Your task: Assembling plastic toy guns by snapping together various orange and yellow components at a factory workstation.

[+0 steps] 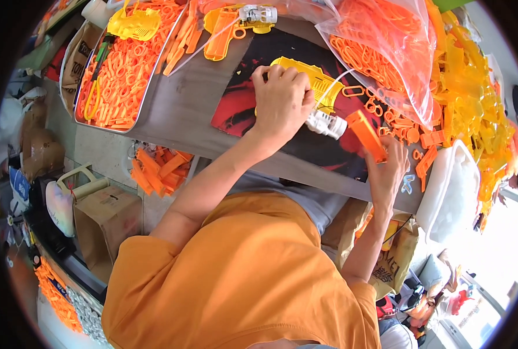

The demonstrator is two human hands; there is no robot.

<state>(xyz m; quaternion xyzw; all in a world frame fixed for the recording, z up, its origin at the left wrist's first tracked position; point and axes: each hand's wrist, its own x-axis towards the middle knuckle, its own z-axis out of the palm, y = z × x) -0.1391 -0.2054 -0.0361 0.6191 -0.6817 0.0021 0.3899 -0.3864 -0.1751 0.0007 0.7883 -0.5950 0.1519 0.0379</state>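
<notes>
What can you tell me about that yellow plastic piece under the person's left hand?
The yellow plastic piece looks like one half of a toy gun shell, moulded in glossy plastic with a ribbed section near its right end. It lies flat on a red and black mat on the grey table. The left hand presses down on it and hides its middle. A white barrel-like part sits against its lower right edge.

Bright, even daylight fills the scene, strongest at the lower right, where the floor washes out to near white. Orange and yellow plastic looks vivid and saturated. The clear bag (387, 52) carries soft glare. Shadows on the bench (177, 110) are faint. Fisheye distortion bends straight edges near the rim, and a black circular border frames everything. The centre is sharp; the edges soften.
</notes>
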